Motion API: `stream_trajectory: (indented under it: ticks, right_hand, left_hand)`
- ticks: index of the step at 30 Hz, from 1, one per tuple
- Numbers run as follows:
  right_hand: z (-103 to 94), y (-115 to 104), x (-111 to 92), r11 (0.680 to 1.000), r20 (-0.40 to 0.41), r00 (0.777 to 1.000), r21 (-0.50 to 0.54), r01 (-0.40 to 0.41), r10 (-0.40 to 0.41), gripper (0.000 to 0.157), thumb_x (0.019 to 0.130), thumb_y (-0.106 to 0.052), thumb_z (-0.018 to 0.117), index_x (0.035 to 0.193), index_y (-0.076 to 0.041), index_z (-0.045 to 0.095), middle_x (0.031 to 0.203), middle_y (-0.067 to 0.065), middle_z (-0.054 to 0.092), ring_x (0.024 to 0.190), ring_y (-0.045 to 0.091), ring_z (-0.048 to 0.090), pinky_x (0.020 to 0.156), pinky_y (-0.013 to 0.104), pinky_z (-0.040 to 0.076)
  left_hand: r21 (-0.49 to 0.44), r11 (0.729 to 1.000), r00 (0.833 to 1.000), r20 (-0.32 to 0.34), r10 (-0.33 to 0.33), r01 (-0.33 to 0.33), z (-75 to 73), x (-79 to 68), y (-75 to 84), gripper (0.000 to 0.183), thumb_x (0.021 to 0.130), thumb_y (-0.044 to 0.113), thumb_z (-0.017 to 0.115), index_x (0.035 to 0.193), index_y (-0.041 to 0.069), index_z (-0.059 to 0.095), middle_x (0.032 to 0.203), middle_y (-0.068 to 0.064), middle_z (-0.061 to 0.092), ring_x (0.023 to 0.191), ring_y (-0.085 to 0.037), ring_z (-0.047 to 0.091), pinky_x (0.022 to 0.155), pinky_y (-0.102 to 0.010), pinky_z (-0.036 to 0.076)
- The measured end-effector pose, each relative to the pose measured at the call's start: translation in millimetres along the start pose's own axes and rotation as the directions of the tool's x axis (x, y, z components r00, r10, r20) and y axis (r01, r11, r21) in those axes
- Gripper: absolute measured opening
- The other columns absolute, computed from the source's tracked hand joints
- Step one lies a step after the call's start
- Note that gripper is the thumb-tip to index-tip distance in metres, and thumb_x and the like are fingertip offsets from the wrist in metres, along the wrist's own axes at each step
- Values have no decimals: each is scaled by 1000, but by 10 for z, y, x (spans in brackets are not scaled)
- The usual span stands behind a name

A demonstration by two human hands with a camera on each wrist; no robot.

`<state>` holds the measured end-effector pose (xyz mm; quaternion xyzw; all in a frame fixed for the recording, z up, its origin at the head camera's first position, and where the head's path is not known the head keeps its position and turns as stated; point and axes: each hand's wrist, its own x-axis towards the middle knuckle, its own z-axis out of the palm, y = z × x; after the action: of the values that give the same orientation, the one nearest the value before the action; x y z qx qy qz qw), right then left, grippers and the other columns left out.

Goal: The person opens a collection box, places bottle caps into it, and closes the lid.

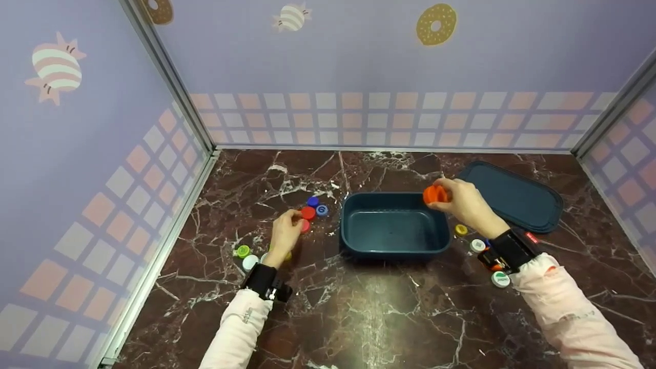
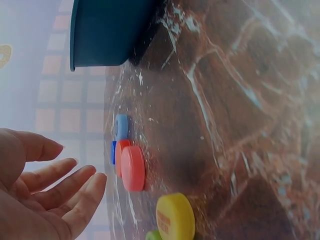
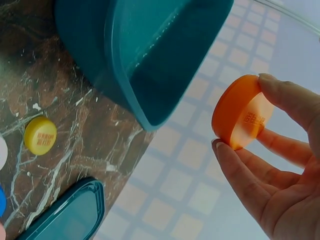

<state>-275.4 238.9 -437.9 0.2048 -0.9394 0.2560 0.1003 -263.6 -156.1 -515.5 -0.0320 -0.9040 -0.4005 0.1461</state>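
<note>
High over the back right corner of the dark teal box [image 1: 394,253], my right hand [image 1: 464,202] pinches an orange bottle cap [image 3: 243,112] between thumb and fingertips. Printed lettering shows on the cap's side in the right wrist view. My left hand [image 1: 287,230] holds nothing, its fingers loosely bent beside a pink cap [image 2: 133,168] and a red cap [image 1: 308,212]. Just behind these lie a dark blue cap [image 1: 313,201] and a light blue cap [image 1: 322,210]. In the head view, the left hand partly covers a yellow cap [image 2: 176,217].
A teal lid [image 1: 512,197] lies behind my right forearm. Nearer me on that side are a yellow cap [image 1: 461,229], a white cap [image 1: 477,245] and a white-and-green cap [image 1: 500,279]. Left of my left wrist sit a green cap [image 1: 243,251] and a white cap [image 1: 250,263]. Patterned walls enclose the marble-look table.
</note>
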Motion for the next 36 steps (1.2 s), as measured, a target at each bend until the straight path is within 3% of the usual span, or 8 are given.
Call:
stream_trajectory:
  ticks: [18,25,36]
  right_hand:
    - [202,-17,70,999,54,998,8,34,-35,42,70,-14,78,104,4,60,81,16,58,67,27,52,57,38,42]
    - [298,33,110,1000,100,995,-8,29,-28,44,70,-12,77,105,6,59,83,17,59,68,27,54,59,40,44]
    - [428,24,177,996,176,984,-89,-10,26,42,67,-14,79,100,5,60,80,16,59,65,29,55,57,43,45]
  left_hand:
    - [104,995,997,82,-10,1,-41,3,-136,22,74,4,67,93,-6,61,83,-16,58,77,-28,53,69,-40,42]
    - [221,975,995,98,-15,-7,10,20,-140,29,72,10,71,94,-5,60,88,-17,55,82,-31,54,70,-40,43]
    - [317,946,992,125,28,-67,98,39,-123,44,70,13,77,104,-5,56,93,-18,49,88,-36,50,75,-43,42]
